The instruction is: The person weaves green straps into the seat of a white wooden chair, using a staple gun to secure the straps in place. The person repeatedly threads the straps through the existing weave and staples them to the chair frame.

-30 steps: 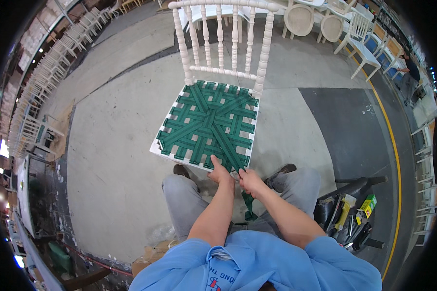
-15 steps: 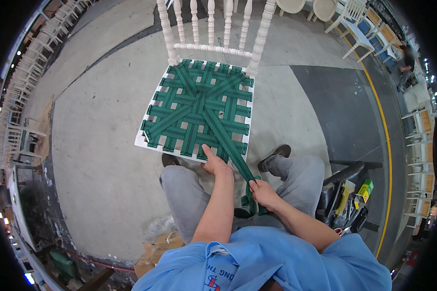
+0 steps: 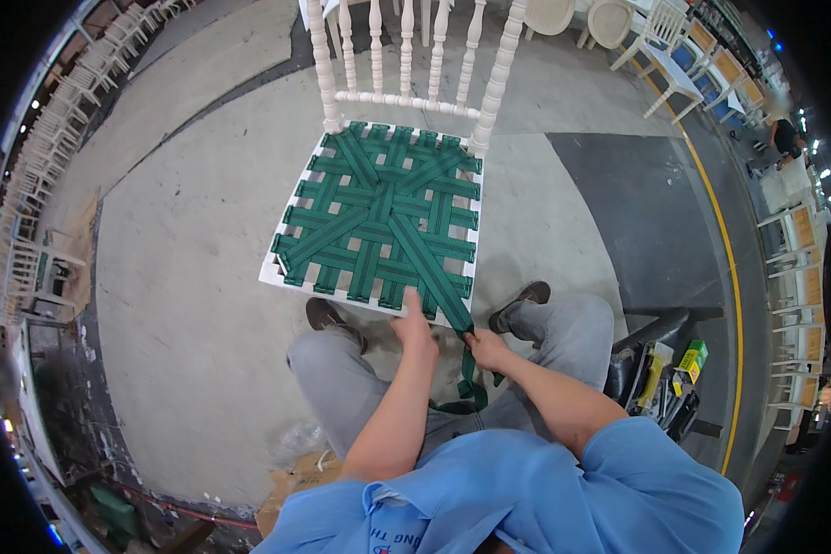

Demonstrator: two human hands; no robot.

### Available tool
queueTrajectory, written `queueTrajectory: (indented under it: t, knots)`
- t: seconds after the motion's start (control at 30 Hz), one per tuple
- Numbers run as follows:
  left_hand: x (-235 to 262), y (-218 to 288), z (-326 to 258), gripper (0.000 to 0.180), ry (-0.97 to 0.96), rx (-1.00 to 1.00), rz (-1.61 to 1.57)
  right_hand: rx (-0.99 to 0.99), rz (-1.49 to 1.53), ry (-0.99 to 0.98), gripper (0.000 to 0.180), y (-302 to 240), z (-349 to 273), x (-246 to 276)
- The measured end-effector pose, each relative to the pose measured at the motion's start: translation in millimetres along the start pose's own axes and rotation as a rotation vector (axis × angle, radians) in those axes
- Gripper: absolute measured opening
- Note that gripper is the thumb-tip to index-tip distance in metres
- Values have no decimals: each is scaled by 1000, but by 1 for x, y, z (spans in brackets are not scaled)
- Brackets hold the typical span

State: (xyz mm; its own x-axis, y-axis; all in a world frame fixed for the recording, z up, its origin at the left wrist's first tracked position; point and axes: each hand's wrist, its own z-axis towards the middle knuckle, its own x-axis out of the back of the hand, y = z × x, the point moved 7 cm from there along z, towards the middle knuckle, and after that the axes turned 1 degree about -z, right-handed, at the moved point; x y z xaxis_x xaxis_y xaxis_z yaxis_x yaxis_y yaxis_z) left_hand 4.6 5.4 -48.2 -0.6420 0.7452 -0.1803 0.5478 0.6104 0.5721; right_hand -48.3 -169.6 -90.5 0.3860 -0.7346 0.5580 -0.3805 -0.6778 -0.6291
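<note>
A white chair (image 3: 274, 270) with turned spindles stands before me, its seat woven from green webbing (image 3: 365, 268). Diagonal straps cross over the weave. One loose green strap (image 3: 427, 265) runs from the crossing to the seat's front right corner, where my right hand (image 3: 491, 352) is closed on it. Below that hand the strap's tail (image 3: 471, 392) hangs in loops between my knees. My left hand (image 3: 415, 325) grips the front rail, thumb up over the edge; its other fingers are partly hidden.
To my right lie hand tools (image 3: 654, 383) with a green and yellow box (image 3: 692, 361). Cardboard (image 3: 295, 480) and clear plastic (image 3: 300, 439) lie at lower left. Rows of white chairs line both sides. Another person (image 3: 787, 138) is far right.
My right hand has moved up and left along the strap, nearer the seat's front corner. My left hand has shifted slightly right and lower. The hanging tail has swung.
</note>
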Motion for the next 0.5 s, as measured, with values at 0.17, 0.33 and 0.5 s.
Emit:
queueTrajectory:
  t: [0.17,0.33,0.5]
  knots:
    - [24,-49,-3,87,-359,-340,1100,110,-74,-38,31,-30,2,-7]
    - [-13,-59,-18,92,-404,-318,1445,-49,55,-212,31,5,4,-11]
    - [-9,-48,-13,79,-383,-336,1690,-152,293,-345,33,-20,-2,-17]
